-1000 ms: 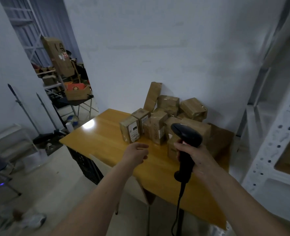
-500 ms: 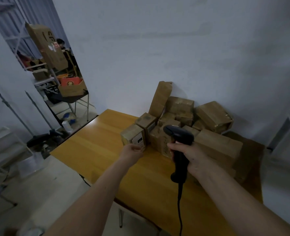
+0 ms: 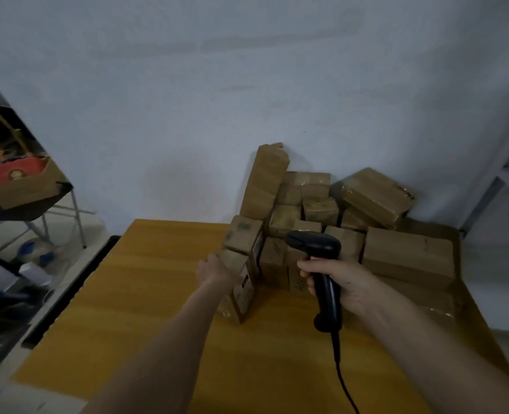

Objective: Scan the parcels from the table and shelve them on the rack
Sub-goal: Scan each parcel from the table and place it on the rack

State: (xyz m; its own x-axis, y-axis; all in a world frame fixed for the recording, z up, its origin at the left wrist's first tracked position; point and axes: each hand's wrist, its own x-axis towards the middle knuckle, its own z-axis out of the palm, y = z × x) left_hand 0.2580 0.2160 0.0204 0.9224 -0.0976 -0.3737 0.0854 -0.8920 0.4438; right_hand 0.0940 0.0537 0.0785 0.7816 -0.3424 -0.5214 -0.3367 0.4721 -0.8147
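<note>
My right hand (image 3: 339, 282) is wrapped round the black scanner (image 3: 319, 264), its cord cut off at the frame's bottom. My left hand (image 3: 214, 268) touches the front parcel (image 3: 239, 286); its fingers are hidden, so I cannot tell their grip. More parcels (image 3: 366, 222) crowd the table's (image 3: 145, 294) far right corner.

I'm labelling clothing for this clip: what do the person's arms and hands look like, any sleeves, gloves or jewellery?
Both forearms are bare up to the frame's edge: no sleeves show. The left hand and right hand wear no gloves, and no rings, watch or wristbands are visible.
</note>
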